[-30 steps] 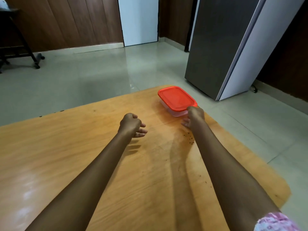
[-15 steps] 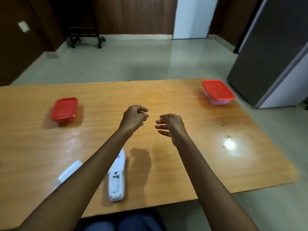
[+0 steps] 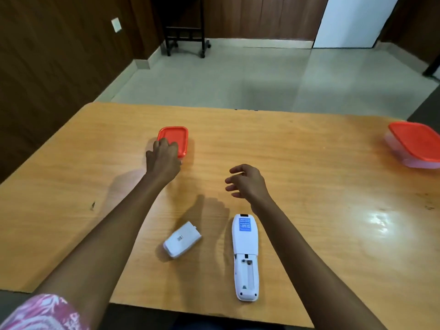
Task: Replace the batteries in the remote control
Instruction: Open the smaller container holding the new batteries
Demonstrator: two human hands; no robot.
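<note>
**Remote lies open on the table while the left hand reaches a red-lidded box**

Nearest the table's front edge, the white remote control (image 3: 245, 256) lies face down, its battery bay uncovered and no cells visible inside. Just to its left, apart from it, the detached battery cover (image 3: 182, 239) rests at an angle on the wooden table (image 3: 321, 210).

Beyond the remote, the right hand (image 3: 247, 183) hangs above the tabletop, fingers loosely curled and spread, holding nothing. Farther left, the left hand (image 3: 164, 156) sits at the near edge of a small container with a red lid (image 3: 175, 138), fingers draped over the lid's rim; whether they grip it cannot be told.

At the far right edge of the table stands a second red-lidded container (image 3: 415, 144), well apart from both hands. Past the table lie a pale tiled floor (image 3: 238, 77) and dark wood-panelled walls (image 3: 47, 55).
</note>
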